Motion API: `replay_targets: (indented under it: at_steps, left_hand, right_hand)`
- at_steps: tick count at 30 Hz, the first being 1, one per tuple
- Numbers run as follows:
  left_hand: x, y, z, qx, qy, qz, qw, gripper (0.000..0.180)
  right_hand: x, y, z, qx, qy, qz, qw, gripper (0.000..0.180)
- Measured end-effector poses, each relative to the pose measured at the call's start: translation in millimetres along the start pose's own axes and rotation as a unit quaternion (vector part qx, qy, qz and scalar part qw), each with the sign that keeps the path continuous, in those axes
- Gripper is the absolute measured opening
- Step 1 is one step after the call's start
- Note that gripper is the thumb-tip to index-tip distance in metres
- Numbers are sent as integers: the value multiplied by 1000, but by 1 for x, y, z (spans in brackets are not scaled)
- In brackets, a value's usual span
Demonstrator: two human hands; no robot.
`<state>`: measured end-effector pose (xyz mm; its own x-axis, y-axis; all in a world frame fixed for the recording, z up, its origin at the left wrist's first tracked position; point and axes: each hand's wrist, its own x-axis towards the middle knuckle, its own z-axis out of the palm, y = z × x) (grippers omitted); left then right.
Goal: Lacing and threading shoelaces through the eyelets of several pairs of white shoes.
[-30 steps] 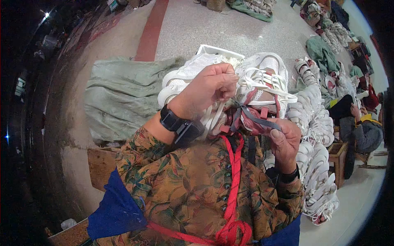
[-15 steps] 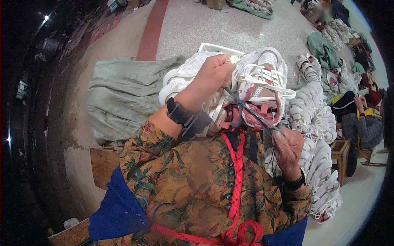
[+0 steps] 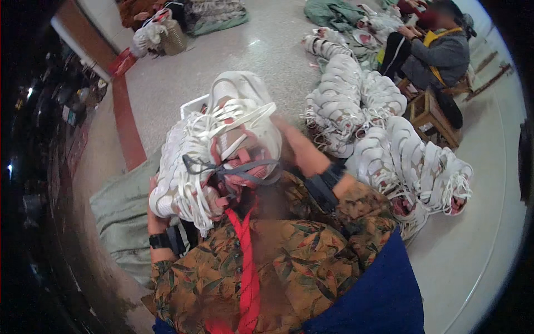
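A bundle of white sneakers with pink linings (image 3: pixel 239 92) rests against my lap, their white laces hanging loose. A dark grey cord (image 3: pixel 250 165) is knotted across the heels, its loop and end lying free on the shoes. My left hand (image 3: pixel 153 217) grips the bundle's left side, its fingers mostly hidden by the shoes. On the right, my right hand (image 3: pixel 286 142) is pressed against the outer sneaker, its fingertips out of sight behind it. Both arms wear dark wristbands.
Rows of white sneakers (image 3: pixel 339 89) stand on the floor at the right, with more sneakers (image 3: pixel 428 172) closer to me. A grey-green cloth (image 3: pixel 119 206) lies at left. A co-worker (image 3: pixel 439 55) sits near a wooden stool (image 3: pixel 431 114). A white box (image 3: pixel 193 106) shows behind the bundle.
My hands have let go of the dark cord they were pulling taut and moved to the two sides of the sneaker bundle. The view has turned to the right.
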<state>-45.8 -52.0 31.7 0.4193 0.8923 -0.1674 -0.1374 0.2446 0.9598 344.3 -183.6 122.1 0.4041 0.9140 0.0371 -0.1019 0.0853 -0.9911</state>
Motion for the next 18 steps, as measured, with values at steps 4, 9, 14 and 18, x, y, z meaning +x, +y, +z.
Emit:
replay_targets:
  at_steps: [4,9,14,18]
  left_hand:
    - [-16,-67,-87,181,-2,50,982,52]
    - [-12,-57,-96,47,-17,38,998,57]
    - [51,44,29,17,-90,59,994,59]
    - [136,91,189,-266,-383,-158,871,53]
  right_hand:
    - [-1,-23,24,-123,18,-104,987,45]
    - [-19,-37,11,-270,16,-216,938,45]
    - [-39,-81,-65,-417,40,-303,856,45]
    - [-27,-133,-196,-554,84,-329,760,44]
